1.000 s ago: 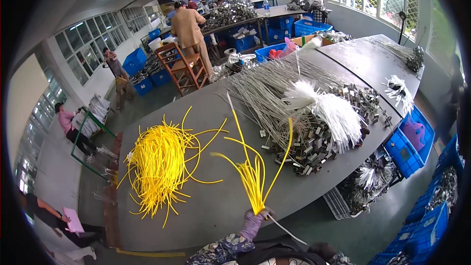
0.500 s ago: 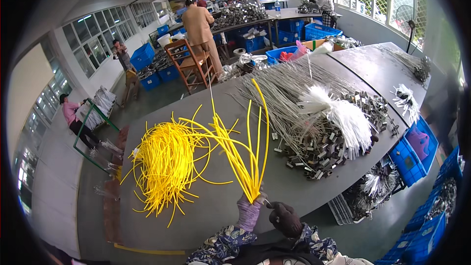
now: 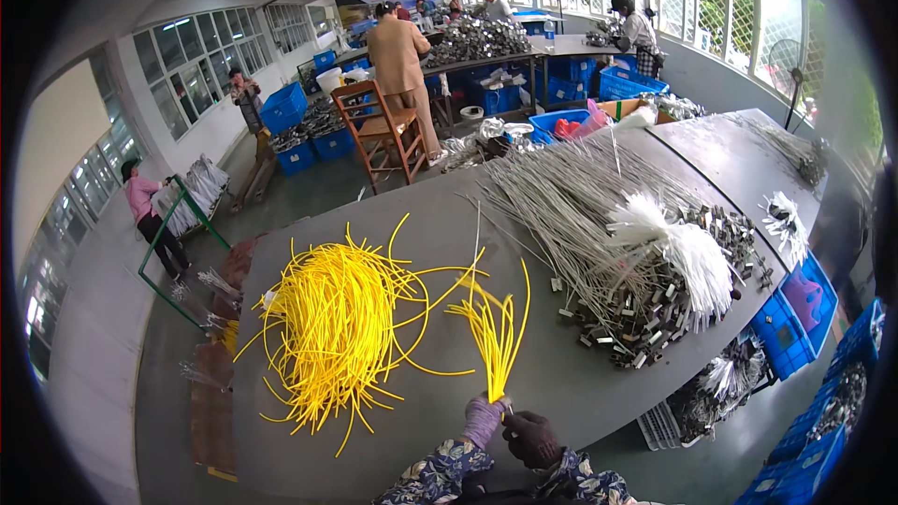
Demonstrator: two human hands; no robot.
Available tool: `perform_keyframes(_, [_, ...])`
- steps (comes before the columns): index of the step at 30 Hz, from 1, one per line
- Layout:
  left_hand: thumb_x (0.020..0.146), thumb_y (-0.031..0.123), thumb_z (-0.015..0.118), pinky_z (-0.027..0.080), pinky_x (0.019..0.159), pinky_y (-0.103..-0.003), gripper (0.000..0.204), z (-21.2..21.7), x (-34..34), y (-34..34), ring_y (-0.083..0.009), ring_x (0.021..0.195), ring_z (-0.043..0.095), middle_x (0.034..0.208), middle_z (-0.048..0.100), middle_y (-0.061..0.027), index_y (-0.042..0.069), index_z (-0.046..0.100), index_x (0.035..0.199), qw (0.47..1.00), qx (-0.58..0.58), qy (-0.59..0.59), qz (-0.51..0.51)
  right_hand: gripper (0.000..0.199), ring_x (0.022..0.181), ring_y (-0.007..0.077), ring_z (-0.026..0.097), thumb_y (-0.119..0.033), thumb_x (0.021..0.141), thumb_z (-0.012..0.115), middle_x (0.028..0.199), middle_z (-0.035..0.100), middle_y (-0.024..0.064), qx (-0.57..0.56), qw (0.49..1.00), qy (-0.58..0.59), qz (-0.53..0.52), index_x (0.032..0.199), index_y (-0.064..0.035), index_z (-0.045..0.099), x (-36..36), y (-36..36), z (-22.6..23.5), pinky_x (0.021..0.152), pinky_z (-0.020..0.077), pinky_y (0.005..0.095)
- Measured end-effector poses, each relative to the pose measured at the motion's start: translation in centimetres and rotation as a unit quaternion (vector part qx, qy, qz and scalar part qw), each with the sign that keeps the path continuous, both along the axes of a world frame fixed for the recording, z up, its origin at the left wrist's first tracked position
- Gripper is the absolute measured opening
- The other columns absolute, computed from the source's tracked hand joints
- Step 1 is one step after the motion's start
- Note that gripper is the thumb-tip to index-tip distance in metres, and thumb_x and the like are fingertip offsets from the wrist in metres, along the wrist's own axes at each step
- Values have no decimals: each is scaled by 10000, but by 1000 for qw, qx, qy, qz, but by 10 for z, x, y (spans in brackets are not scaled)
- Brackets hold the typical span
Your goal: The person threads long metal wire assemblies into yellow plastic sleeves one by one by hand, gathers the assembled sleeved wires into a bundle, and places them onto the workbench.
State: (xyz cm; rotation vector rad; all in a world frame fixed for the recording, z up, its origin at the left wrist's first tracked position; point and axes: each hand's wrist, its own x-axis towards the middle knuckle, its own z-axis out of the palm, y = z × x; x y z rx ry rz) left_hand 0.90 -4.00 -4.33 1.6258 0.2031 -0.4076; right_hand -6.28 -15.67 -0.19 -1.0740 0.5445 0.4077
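A fanned bundle of thin yellow tubes [image 3: 498,341] rises from my left hand [image 3: 484,419], which wears a pale purple glove and is closed round their lower ends. A thin grey wire [image 3: 479,224] sticks up above the bundle's tips. Close beside it, my right hand [image 3: 533,440] in a dark glove is closed, its fingertips at the base of the bundle. What it pinches, if anything, is too small to make out. To the left, a large loose heap of yellow tubes [image 3: 332,332] lies on the grey table [image 3: 412,440].
Right of my hands lie long grey wires [image 3: 561,215] with dark metal ends [image 3: 645,323], a bunch of white strips [image 3: 687,257] on top. Blue crates [image 3: 786,318] stand off the right edge. A wooden chair [image 3: 379,136] and several people are beyond the table.
My left hand and the yellow bundle have come nearer to me, and the tubes fan out less widely. The right hand stays beside the left. The whole view has shifted slightly.
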Motion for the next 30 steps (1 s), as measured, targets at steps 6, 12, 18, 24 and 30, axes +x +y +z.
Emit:
perform_keyframes(6, [769,199,660,458,561,-289,211,-47,-15,1,-135,609,561,700,631,-31,18,648,877,999,16,18,-40,208,602,179,580,-74,736,660,723,589,98,-344,882,-311,84,937,-31,625,-36,3,-44,467,454,273])
perform_keyframes(12, [786,277,627,494,599,-338,263,-30,-26,4,-223,665,638,765,654,-117,39,638,897,991,102,-71,-44,205,727,272,616,-44,643,636,765,625,75,-504,764,-387,116,831,-119,607,-25,9,-18,657,504,382])
perform_keyframes(18, [878,268,597,422,476,-289,235,53,10,59,-119,555,570,665,610,-43,49,624,797,984,-105,-118,79,231,467,139,513,-343,898,537,582,528,11,-158,974,-163,-13,858,-118,572,17,-16,-36,408,396,281])
perform_keyframes(24, [871,283,613,443,450,-241,213,55,41,68,-112,530,543,686,594,-25,77,578,827,981,-183,-45,38,511,442,67,364,-555,912,413,687,498,-15,155,984,-63,-54,973,-70,562,16,7,28,385,306,200])
perform_keyframes(30, [819,124,628,452,600,-245,110,45,32,28,-107,640,573,727,634,-34,14,632,807,981,-187,-40,-1,225,506,162,525,-246,908,565,678,546,48,-163,950,-263,39,943,-26,543,-13,26,3,447,433,296])
